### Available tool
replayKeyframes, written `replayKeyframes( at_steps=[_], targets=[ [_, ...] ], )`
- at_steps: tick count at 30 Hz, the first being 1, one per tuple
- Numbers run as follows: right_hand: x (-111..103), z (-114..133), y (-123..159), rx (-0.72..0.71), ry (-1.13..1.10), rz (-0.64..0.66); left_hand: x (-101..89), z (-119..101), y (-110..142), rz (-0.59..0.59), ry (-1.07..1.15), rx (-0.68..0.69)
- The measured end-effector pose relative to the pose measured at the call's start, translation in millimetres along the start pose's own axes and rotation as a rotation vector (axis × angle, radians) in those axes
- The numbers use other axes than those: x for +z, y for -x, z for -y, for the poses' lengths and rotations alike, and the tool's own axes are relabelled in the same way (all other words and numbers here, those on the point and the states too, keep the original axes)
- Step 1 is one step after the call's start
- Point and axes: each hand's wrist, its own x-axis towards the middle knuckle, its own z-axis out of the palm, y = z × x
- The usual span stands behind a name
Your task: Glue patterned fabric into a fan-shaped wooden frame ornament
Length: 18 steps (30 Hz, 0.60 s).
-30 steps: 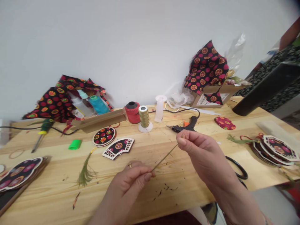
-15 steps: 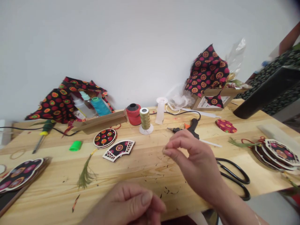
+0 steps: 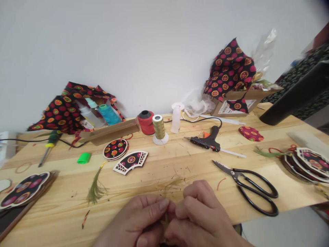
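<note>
At the table's near edge my left hand (image 3: 144,219) is closed, thumb pressed against the fingertips. Close against it, my right hand (image 3: 197,216) is also closed, with curled fingers meeting the left fingertips. Fine olive threads (image 3: 168,188) stick out blurred above the two hands, and the part between the fingers is mostly hidden. Black-handled scissors (image 3: 246,187) lie to the right of my right hand. Ahead on the left are a fan-shaped patterned piece (image 3: 131,161) and a round piece (image 3: 115,149) with an olive tassel (image 3: 96,187).
A spool of olive thread (image 3: 159,128) stands beside a red spool (image 3: 146,122). Behind the scissors rests a black glue gun (image 3: 207,141) with its cord. Patterned pieces are stacked at right (image 3: 312,164) and left (image 3: 25,190). A screwdriver (image 3: 46,151) lies far left.
My right hand has come down and left from above the table to meet my left hand. The scissors and glue gun are now uncovered.
</note>
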Motion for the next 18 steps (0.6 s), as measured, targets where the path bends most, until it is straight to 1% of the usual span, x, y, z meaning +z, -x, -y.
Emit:
replayKeyframes(
  at_steps=[2, 4, 7, 10, 12, 14, 17, 18],
  targets=[
    [-3, 0, 2, -0.054, 0.015, 0.065, 2.0, 0, 0, -0.01, 0.031, -0.007],
    [-5, 0, 4, -0.089, 0.001, 0.098, 3.6, -2, 1, -0.07, 0.019, -0.005],
    [-1, -3, 7, -0.113, -0.097, 0.124, 3.1, -6, 0, -0.157, -0.06, 0.039],
    [8, -7, 10, -0.065, -0.217, 0.068, 0.0, -7, -3, -0.17, -0.138, 0.077],
    [14, -9, 12, -0.002, -0.276, 0.064, -1.8, -8, -6, -0.188, -0.167, 0.099],
    [16, -9, 13, 0.047, -0.317, 0.131, -2.9, -9, -8, -0.22, -0.179, 0.115],
    [17, -9, 17, 0.099, -0.356, 0.307, -4.2, -9, -9, -0.269, -0.184, 0.118],
    [18, -9, 18, 0.114, -0.373, 0.342, -4.9, -9, -10, -0.277, -0.185, 0.126]
  ],
)
